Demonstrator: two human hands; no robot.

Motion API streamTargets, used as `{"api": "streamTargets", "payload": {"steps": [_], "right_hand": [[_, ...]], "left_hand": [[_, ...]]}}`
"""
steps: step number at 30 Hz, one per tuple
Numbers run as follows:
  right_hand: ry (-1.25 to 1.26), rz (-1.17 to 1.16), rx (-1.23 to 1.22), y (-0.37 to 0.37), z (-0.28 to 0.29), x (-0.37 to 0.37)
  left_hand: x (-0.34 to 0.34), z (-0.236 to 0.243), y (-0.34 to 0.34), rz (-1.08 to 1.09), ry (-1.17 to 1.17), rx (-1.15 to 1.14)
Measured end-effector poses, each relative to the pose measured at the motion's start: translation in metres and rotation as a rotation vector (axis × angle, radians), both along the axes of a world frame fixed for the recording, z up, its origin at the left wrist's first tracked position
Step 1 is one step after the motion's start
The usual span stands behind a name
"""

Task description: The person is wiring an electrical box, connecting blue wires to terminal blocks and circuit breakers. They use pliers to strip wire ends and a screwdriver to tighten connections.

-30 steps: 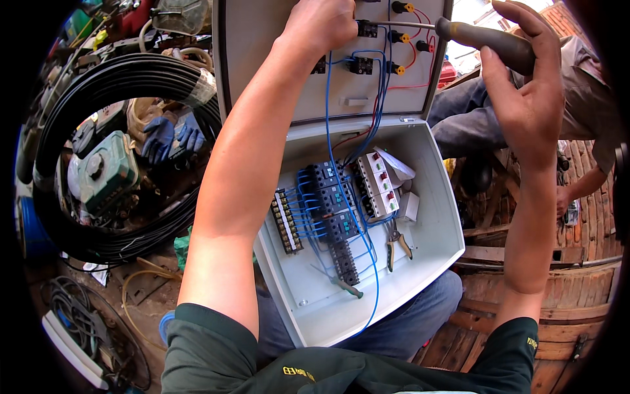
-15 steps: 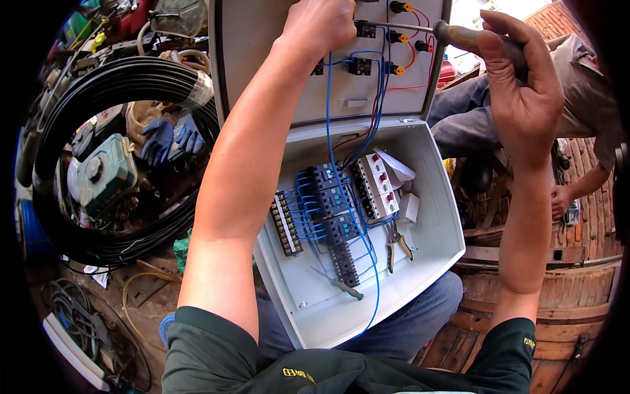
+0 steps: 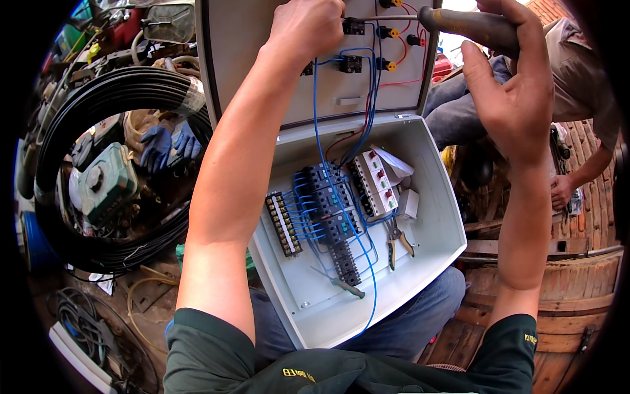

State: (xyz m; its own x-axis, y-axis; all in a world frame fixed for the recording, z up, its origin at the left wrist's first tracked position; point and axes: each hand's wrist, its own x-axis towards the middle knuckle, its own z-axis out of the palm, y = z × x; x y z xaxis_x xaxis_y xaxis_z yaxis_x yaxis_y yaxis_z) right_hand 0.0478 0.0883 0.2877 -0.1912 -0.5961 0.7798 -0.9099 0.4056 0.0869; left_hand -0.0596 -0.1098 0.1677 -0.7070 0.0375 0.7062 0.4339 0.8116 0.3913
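My right hand [image 3: 515, 98] holds a screwdriver [image 3: 469, 26] by its dark handle; the fingers hook over it and the thumb stands off. Its shaft runs left to a black contact block [image 3: 355, 26] on the inside of the enclosure door [image 3: 262, 72]. My left hand [image 3: 308, 27] is closed beside that block, and what its fingers pinch is hidden. Blue wires [image 3: 317, 118] hang from the door into the grey enclosure box [image 3: 420, 243] on my lap. Inside sit black contactors [image 3: 331, 197], white breakers [image 3: 376, 180] and a terminal strip [image 3: 283, 223].
Pliers [image 3: 396, 243] and a small screwdriver [image 3: 348, 287] lie in the box. A black cable coil [image 3: 56, 151] and blue gloves [image 3: 157, 146] are on the left. At the right, another person's hand [image 3: 561, 192] shows beside wooden boards [image 3: 564, 282].
The door and box shift slightly left in view. My right thumb has lifted off the screwdriver handle, and the hand has opened a little. My left hand stays by the contact block.
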Motion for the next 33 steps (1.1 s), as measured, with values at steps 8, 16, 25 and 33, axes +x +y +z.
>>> {"api": "streamTargets", "payload": {"steps": [8,16,25,33], "right_hand": [[0.207,-0.241,0.25,0.017,0.011,0.011],[0.201,-0.098,-0.006,0.011,0.0,0.003],[0.047,-0.044,-0.037,0.022,0.003,0.005],[0.207,-0.055,0.159,0.024,0.002,0.008]], "left_hand": [[0.0,0.002,0.005,0.08,-0.029,-0.002],[-0.003,0.003,0.007,0.14,-0.17,-0.018],[-0.003,0.0,0.005,0.129,-0.173,0.012],[-0.004,-0.004,0.006,0.145,-0.121,0.009]]}}
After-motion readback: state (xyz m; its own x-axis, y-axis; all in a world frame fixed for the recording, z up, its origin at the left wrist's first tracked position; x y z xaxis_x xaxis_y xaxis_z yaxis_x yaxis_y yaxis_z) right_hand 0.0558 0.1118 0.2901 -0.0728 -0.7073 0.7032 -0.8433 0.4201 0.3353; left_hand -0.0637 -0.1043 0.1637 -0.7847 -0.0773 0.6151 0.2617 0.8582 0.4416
